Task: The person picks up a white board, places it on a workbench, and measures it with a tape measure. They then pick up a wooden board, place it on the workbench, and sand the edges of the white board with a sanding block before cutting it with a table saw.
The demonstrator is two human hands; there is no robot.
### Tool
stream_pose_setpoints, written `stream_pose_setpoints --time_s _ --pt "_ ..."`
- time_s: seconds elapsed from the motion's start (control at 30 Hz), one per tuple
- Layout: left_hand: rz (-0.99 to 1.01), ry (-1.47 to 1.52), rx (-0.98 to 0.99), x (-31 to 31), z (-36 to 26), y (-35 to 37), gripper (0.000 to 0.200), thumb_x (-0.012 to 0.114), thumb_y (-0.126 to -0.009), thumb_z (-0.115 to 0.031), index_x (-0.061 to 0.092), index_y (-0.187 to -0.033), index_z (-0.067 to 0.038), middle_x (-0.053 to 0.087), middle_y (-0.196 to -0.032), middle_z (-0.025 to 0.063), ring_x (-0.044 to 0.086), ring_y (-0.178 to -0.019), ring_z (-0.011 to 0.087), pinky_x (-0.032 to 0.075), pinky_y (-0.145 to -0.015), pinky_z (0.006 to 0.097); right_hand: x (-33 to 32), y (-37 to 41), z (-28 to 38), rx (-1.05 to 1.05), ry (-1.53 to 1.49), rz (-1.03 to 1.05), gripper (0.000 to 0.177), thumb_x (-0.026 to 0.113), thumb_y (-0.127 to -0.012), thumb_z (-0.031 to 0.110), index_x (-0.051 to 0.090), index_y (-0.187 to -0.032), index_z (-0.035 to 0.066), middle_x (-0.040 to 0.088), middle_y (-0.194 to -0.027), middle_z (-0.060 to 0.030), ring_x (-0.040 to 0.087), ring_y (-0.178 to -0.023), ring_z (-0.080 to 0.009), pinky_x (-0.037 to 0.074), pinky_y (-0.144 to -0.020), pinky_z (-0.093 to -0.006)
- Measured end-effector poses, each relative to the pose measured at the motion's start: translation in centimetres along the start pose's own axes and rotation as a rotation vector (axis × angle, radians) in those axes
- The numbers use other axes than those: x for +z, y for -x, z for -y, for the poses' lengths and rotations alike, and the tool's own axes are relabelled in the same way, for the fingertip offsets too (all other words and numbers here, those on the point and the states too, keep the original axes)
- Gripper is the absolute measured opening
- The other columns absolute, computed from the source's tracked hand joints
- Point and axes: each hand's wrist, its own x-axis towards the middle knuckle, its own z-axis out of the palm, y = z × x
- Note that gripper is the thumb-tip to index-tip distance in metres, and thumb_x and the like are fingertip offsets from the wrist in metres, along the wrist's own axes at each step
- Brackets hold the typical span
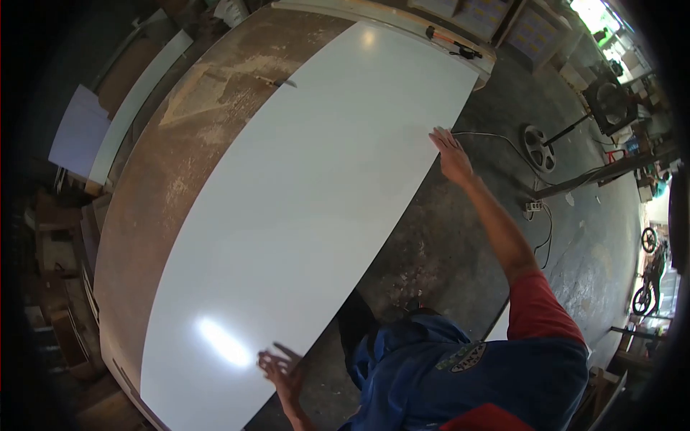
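A large glossy white panel (287,194) lies on a worn brown worktable (172,169). My right hand (453,161), at the end of an outstretched arm, rests on the panel's near long edge towards the upper right, fingers extended. Lower in the view, my left hand (284,373) is at the same edge with its fingers spread, slightly blurred. Neither hand is wrapped round anything. A bright light reflects in the panel beside my left hand.
An orange-and-black tool (445,39) lies on the table's far-end ledge. A thin dark tool (277,82) sits by the panel's far edge. On the floor are a spoked wheel (537,149) and a power socket (532,207) with cables. Boards stand at the left.
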Motion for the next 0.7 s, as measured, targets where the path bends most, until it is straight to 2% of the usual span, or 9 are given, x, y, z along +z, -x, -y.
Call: stream_pose_setpoints --time_s 0.07,0.1,0.17,0.27,0.3,0.43,0.5,0.63,0.7 --pt "-0.054 1.871 0.001 -5.3 5.1 -1.4 0.096 0.076 -0.067 -0.021 0.023 -0.147 -0.021 0.005 -0.155 0.0175 0.006 -0.139 0.0485 0.027 -0.096 0.0727 0.2 -1.9 -1.6 -0.151 0.074 0.209 0.062 0.063 -0.08 0.004 0.039 -0.137 0.008 0.033 -0.147 -0.0093 0.035 -0.132 -0.0287 0.033 -0.108 -0.039" --pt "-0.026 1.88 -0.014 -6.4 5.6 -2.0 0.096 0.076 -0.067 -0.021 0.023 -0.147 -0.021 0.005 -0.155 0.0175 0.006 -0.139 0.0485 0.027 -0.096 0.0727 0.0 -2.4 -2.2 -0.178 0.067 0.22 0.062 0.063 -0.08 0.004 0.039 -0.137 0.008 0.033 -0.147 -0.0093 0.035 -0.132 -0.0287 0.033 -0.108 -0.039" --pt "-0.078 1.868 -0.001 -6.8 6.2 -3.1 0.095 0.074 -0.067 -0.014 0.023 -0.147 -0.025 0.004 -0.155 0.0183 0.003 -0.135 0.0564 0.028 -0.096 0.072 -0.8 -3.0 -2.9 -0.237 -0.049 0.267 0.062 0.068 -0.079 0.013 0.042 -0.134 0.009 0.037 -0.144 -0.007 0.038 -0.13 -0.0276 0.035 -0.107 -0.039" --pt "-0.107 1.892 0.032 -7.1 7.3 -3.7 0.098 0.072 -0.065 -0.005 0.023 -0.147 -0.026 0.005 -0.154 0.0188 0.002 -0.133 0.0598 0.029 -0.096 0.0717 -2.0 -3.6 -2.8 -0.314 -0.04 0.274 0.064 0.069 -0.077 0.019 0.043 -0.134 0.01 0.041 -0.141 -0.0065 0.039 -0.129 -0.0283 0.036 -0.106 -0.0391" --pt "-0.107 1.884 0.019 -6.7 6.8 -4.0 0.1 0.073 -0.063 -0.001 0.025 -0.146 -0.027 0.006 -0.154 0.0194 0.004 -0.133 0.0589 0.03 -0.096 0.0702 -1.4 -3.5 -3.3 -0.303 -0.052 0.266 0.063 0.069 -0.078 0.02 0.043 -0.135 0.013 0.04 -0.143 -0.0043 0.041 -0.129 -0.0278 0.036 -0.106 -0.0404" --pt "-0.161 1.899 -0.007 -6.6 6.3 -4.7 0.098 0.073 -0.063 -0.001 0.027 -0.146 -0.026 0.008 -0.154 0.0205 0.006 -0.133 0.0589 0.03 -0.097 0.0694 0.2 -4.2 -4.4 -0.32 -0.03 0.274 0.064 0.069 -0.078 0.023 0.042 -0.136 0.017 0.039 -0.144 -0.0007 0.042 -0.129 -0.0254 0.034 -0.107 -0.0459" --pt "-0.156 1.952 -0.022 -6.7 6.7 -5.1 0.095 0.072 -0.063 0.0 0.03 -0.145 -0.025 0.009 -0.153 0.0214 0.008 -0.133 0.0584 0.03 -0.098 0.0683 0.2 -4.8 -4.2 -0.278 0.03 0.315 0.065 0.068 -0.078 0.025 0.041 -0.137 0.02 0.038 -0.145 0.0021 0.041 -0.13 -0.0222 0.03 -0.107 -0.0525" --pt "-0.142 1.951 -0.029 -5.7 6.7 -6.5 0.096 0.074 -0.062 -0.001 0.03 -0.145 -0.025 0.01 -0.153 0.0219 0.008 -0.133 0.0586 0.029 -0.099 0.0673 -0.3 -6.6 -3.0 -0.263 0.038 0.353 0.064 0.068 -0.079 0.026 0.041 -0.137 0.021 0.04 -0.144 0.0029 0.041 -0.131 -0.0206 0.028 -0.108 -0.0567" --pt "-0.164 1.913 -0.019 -5.2 7.0 -7.3 0.098 0.076 -0.06 -0.003 0.031 -0.145 -0.021 0.011 -0.152 0.0248 0.011 -0.135 0.0544 0.026 -0.104 0.0625 -0.3 -7.4 -2.4 -0.258 0.05 0.373 0.062 0.068 -0.079 0.026 0.043 -0.136 0.021 0.04 -0.144 0.0027 0.042 -0.13 -0.0202 0.027 -0.108 -0.0579"
